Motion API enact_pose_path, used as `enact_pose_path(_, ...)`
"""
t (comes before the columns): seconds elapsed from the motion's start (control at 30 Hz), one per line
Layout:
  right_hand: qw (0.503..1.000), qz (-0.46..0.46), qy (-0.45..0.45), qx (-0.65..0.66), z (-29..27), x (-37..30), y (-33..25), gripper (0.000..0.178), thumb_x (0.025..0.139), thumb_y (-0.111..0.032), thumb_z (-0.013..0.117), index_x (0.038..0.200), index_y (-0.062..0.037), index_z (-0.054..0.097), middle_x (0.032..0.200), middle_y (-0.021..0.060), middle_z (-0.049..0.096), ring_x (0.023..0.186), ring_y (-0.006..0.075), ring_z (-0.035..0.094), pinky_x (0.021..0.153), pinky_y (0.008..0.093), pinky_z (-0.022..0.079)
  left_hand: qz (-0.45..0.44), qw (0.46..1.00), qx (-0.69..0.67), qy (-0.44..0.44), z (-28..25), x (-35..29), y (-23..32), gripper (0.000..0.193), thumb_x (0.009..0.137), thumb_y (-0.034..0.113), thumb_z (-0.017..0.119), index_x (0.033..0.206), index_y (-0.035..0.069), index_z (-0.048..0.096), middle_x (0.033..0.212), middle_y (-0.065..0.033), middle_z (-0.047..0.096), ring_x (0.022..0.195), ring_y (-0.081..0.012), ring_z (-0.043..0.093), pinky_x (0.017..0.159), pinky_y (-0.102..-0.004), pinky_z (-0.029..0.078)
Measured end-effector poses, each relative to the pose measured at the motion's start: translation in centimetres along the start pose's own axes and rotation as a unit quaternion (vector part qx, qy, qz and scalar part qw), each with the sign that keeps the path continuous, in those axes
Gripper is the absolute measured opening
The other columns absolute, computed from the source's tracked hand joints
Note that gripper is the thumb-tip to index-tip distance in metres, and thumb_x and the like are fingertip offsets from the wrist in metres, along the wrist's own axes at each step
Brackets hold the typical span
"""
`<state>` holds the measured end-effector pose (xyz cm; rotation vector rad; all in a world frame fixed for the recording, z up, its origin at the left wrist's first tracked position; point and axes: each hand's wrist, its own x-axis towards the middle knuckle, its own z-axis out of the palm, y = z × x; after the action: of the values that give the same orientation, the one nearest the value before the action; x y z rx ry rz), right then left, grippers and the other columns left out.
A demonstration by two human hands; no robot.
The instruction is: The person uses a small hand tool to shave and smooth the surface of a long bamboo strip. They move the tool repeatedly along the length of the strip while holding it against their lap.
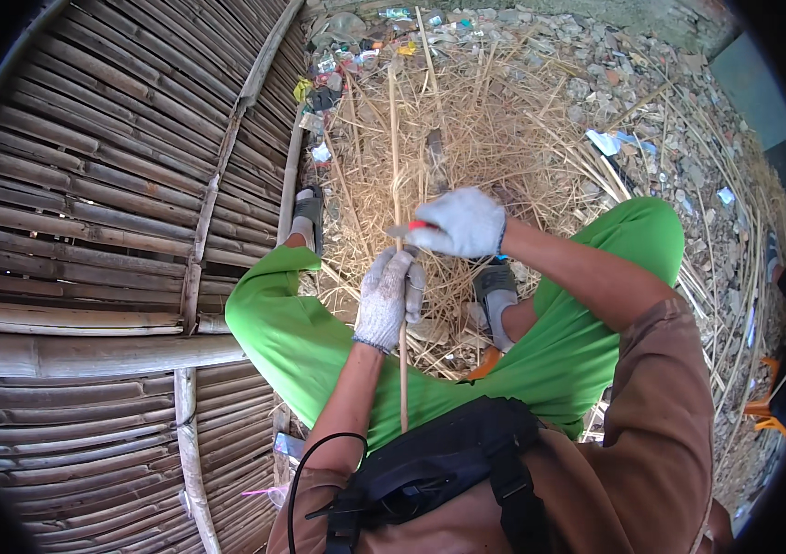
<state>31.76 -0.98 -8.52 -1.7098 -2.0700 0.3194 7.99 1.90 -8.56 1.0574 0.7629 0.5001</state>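
My left hand [388,297], in a grey knit glove, is wrapped around a long thin bamboo stick [394,148] that runs from my lap up and away over the ground. My right hand [460,222], also gloved, grips a small tool with a red handle [421,225] and holds it against the stick just above the left hand. The blade is mostly hidden by the glove. Both hands are above my knees in bright green trousers [291,323].
A woven bamboo panel [97,231] with thick crossbars fills the left. Dry strips and shavings [495,138] pile up in front of my sandalled feet [308,214]. Stony ground with litter lies beyond. More long strips [735,305] lie at the right. A black pouch [439,462] hangs at my waist.
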Motion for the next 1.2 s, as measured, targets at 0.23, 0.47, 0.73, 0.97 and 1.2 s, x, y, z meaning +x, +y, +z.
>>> enact_pose_path(0.23,0.963,0.266,0.002,-0.035,-5.6,2.6,4.8,0.083,0.107,-0.079,0.032,0.100,-0.0114,0.079,0.096,0.0198,0.080,0.093,0.0404,0.079,0.084,0.0533,0.062,-0.033,0.997,0.071,0.008,1.0,-1.7,0.7,0.030,0.115,0.026,0.057,0.125,-0.002,0.060,0.072,-0.0026,0.060,0.041,-0.0101,0.047,0.034,-0.0262,0.038)
enact_pose_path(0.47,0.990,0.142,0.008,0.001,-4.2,1.3,2.5,0.082,0.108,-0.080,0.032,0.101,-0.0115,0.078,0.094,0.0212,0.080,0.089,0.0385,0.079,0.079,0.0538,0.062,-0.009,0.997,0.065,0.039,0.4,-0.9,0.8,0.028,0.115,0.028,0.058,0.124,0.002,0.063,0.075,-0.0013,0.062,0.044,-0.0080,0.050,0.036,-0.0243,0.039)
enact_pose_path(0.73,0.988,0.107,-0.026,-0.108,-2.2,1.9,2.8,0.070,0.106,-0.076,0.047,0.095,-0.0137,0.078,0.088,0.0194,0.078,0.084,0.0405,0.078,0.074,0.0565,0.061,-0.032,0.993,0.105,0.051,1.0,-0.5,1.6,0.028,0.114,0.030,0.061,0.124,0.004,0.064,0.074,0.0006,0.059,0.044,-0.0079,0.048,0.037,-0.0254,0.040)
enact_pose_path(0.97,0.970,0.235,0.066,-0.010,-3.1,3.7,5.0,0.078,0.107,-0.078,0.039,0.105,-0.0128,0.081,0.099,0.0230,0.080,0.094,0.0439,0.078,0.085,0.0544,0.063,-0.019,0.996,0.073,0.038,0.9,-1.2,2.6,0.028,0.113,0.028,0.061,0.120,0.001,0.064,0.069,0.0005,0.056,0.041,-0.0087,0.047,0.034,-0.0259,0.037)
enact_pose_path(1.2,0.959,0.246,0.141,-0.032,-8.5,1.8,9.5,0.087,0.107,-0.082,0.032,0.109,-0.0094,0.079,0.101,0.0223,0.080,0.095,0.0427,0.077,0.086,0.0520,0.061,-0.003,0.998,-0.062,-0.017,-1.2,-1.1,0.8,0.029,0.117,0.026,0.055,0.118,-0.002,0.062,0.063,-0.0039,0.055,0.038,-0.0128,0.044,0.034,-0.0277,0.037)
